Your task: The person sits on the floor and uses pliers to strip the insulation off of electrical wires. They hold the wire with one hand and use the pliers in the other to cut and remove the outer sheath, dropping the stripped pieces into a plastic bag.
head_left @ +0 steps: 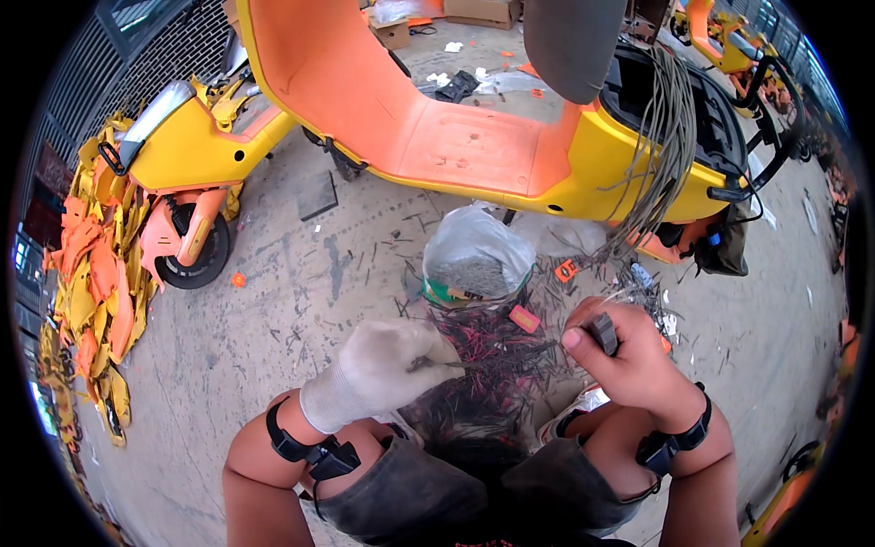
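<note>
Your left hand (387,369), in a pale glove, has its thumb and fingers pressed together, pinching a thin dark strand (469,365) that points toward the right hand. Your bare right hand (633,351) is curled, thumb pressed against a dark block (603,334) that looks like a tool handle; whether it has a blade, you cannot tell from here. The hands are apart, held above your knees, so the strand lies in the gap on the left hand's side.

Below and between the hands, a loose pile of black and red scraps (488,369) covers the floor. A pink tag (524,318) lies just beyond it, nearer the right hand. Ahead of both hands stands a bag-lined tub (439,290) filled with grey bits. Farther ahead, above the right hand, a bundle of grey wires (663,137) hangs over a yellow and orange scooter (483,146).

The step in hand seems to be working on one strand, perhaps trimming or stripping it. The next move probably calls for a firm left pinch, the strand kept taut, and the block brought to it with the right thumb clear of any edge.
</note>
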A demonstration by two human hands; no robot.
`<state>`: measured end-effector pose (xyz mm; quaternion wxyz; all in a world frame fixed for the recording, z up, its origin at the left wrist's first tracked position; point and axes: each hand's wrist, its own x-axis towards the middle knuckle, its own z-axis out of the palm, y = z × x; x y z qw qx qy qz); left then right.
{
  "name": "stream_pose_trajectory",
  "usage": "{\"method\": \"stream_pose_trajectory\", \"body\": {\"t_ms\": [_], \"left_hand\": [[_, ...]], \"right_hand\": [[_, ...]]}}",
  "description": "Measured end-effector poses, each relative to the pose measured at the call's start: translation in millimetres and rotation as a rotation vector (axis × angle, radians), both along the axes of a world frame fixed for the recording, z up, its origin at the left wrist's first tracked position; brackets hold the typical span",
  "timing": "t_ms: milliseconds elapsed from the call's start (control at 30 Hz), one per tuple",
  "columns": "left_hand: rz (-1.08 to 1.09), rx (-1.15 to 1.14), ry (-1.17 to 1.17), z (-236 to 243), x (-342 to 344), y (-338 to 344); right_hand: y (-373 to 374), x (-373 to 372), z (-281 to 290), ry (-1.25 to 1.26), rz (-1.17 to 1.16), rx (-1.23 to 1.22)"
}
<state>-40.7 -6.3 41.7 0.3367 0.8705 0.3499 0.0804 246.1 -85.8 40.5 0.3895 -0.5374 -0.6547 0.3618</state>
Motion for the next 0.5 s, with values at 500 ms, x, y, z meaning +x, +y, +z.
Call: {"method": "stream_pose_trajectory", "body": {"t_ms": [500], "left_hand": [[-0.049, 0.091, -0.101, -2.8, -20.3, 3.0]], "right_hand": [[13.9, -0.5, 3.0, -0.101, -0.088, -0.133]]}}
